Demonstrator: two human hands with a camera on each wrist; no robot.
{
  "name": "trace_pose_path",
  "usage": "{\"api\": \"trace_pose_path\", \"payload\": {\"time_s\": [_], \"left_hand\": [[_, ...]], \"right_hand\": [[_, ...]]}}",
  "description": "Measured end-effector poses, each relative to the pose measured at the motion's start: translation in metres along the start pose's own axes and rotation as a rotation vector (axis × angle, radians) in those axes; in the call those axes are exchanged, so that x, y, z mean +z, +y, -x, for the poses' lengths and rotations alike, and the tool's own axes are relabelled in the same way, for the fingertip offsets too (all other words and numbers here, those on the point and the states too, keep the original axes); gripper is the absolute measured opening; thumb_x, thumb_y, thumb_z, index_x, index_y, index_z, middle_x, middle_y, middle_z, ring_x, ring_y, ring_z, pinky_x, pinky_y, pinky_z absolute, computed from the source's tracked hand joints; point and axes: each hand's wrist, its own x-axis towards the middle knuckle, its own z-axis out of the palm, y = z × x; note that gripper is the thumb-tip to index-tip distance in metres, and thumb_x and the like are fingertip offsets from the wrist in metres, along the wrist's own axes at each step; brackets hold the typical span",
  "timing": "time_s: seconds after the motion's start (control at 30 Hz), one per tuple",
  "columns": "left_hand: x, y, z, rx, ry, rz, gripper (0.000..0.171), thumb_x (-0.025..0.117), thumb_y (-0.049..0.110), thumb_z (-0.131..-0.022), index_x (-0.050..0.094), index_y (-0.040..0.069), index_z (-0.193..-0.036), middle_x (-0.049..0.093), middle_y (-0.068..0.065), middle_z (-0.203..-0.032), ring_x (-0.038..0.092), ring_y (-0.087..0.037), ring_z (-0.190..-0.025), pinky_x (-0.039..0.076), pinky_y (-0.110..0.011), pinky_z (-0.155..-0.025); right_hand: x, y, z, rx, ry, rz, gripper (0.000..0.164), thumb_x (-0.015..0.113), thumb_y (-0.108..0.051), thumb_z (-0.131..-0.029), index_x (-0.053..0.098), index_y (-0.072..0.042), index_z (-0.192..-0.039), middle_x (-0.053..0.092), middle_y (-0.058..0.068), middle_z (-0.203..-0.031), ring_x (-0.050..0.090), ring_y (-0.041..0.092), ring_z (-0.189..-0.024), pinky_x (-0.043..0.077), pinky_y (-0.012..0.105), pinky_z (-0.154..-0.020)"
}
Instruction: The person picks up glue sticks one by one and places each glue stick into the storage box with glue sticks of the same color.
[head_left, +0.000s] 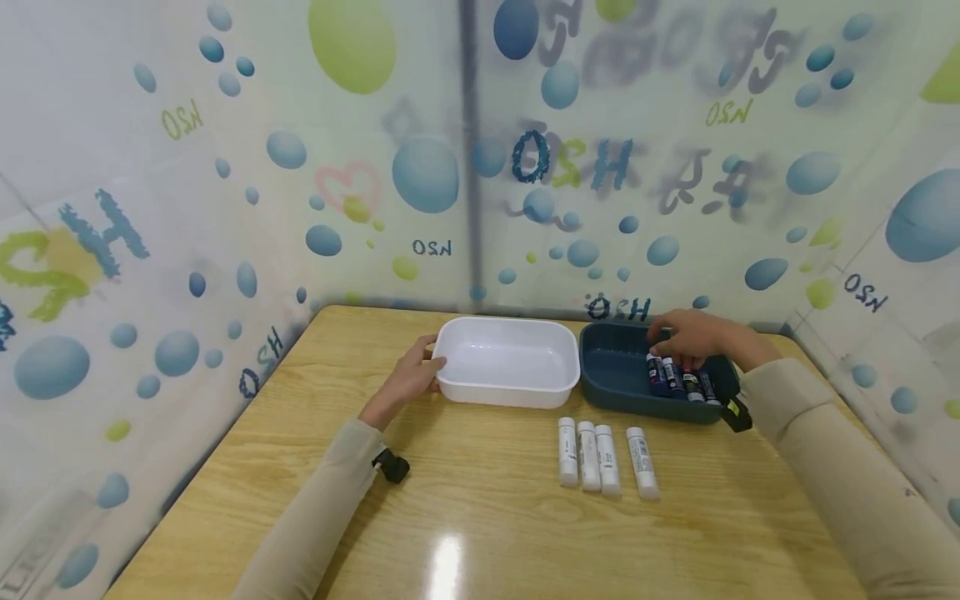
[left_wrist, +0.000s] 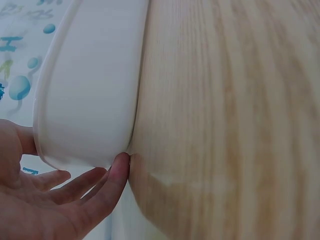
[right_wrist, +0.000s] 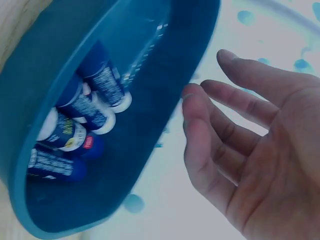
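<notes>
At the left end of a white rectangular tray (head_left: 506, 398), my left hand (head_left: 408, 371) holds on. The thumb reaches the rim and the fingers lie against the outer side, one fingertip (left_wrist: 120, 167) near the base. My right hand (head_left: 686, 333) hovers over a dark blue-green tray (head_left: 611, 375); its fingers are loosely bent with nothing between them in the right wrist view. Inside that tray, several small dark blue tubes (right_wrist: 105, 82) with white labels lie side by side at the right end, below the hand. The white tray's interior shows only its bare bottom.
In front of the dark tray, several white tubes (head_left: 588, 456) lie on the wooden table (head_left: 450, 483), one white tube (head_left: 642, 463) slightly apart at the right. A printed curtain (head_left: 420, 275) stands behind the table and along its sides.
</notes>
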Motion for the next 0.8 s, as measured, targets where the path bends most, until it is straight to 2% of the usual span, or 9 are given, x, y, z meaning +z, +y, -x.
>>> {"api": "trace_pose_path", "payload": {"time_s": [0.17, 0.33, 0.63, 0.8], "left_hand": [[0.000, 0.000, 0.000, 0.005, 0.003, -0.004, 0.057, 0.049, 0.021, -0.108, 0.031, 0.010, -0.160, 0.050, -0.029, -0.146, 0.065, -0.022, -0.087, 0.059, -0.030, -0.070], [0.000, 0.000, 0.000, 0.001, 0.005, -0.002, 0.057, 0.049, 0.021, -0.108, 0.031, 0.010, -0.161, 0.050, -0.029, -0.146, 0.064, -0.021, -0.086, 0.059, -0.030, -0.071], [0.000, 0.002, 0.000, 0.007, 0.006, -0.011, 0.057, 0.049, 0.021, -0.108, 0.031, 0.010, -0.161, 0.050, -0.029, -0.146, 0.065, -0.023, -0.090, 0.059, -0.031, -0.073], [0.000, 0.001, 0.001, 0.001, 0.008, -0.007, 0.056, 0.049, 0.021, -0.108, 0.031, 0.011, -0.161, 0.050, -0.028, -0.146, 0.065, -0.024, -0.094, 0.059, -0.031, -0.074]], "right_hand": [[-0.004, -0.010, 0.011, -0.044, 0.024, 0.017, 0.045, 0.061, -0.024, -0.104, 0.055, 0.005, -0.138, 0.068, 0.010, -0.079, 0.067, 0.021, -0.064, 0.059, 0.037, -0.059], [-0.001, -0.014, 0.022, -0.056, 0.036, 0.015, 0.044, 0.062, -0.026, -0.104, 0.056, 0.001, -0.137, 0.067, 0.005, -0.076, 0.064, 0.018, -0.064, 0.057, 0.035, -0.060], [0.021, -0.017, 0.045, -0.079, 0.048, -0.020, 0.043, 0.063, -0.031, -0.104, 0.058, -0.005, -0.137, 0.067, 0.003, -0.081, 0.064, 0.019, -0.068, 0.055, 0.034, -0.061], [0.035, -0.018, 0.053, -0.097, 0.042, -0.104, 0.045, 0.064, -0.032, -0.103, 0.057, -0.004, -0.138, 0.067, 0.006, -0.084, 0.064, 0.020, -0.070, 0.055, 0.033, -0.061]]}}
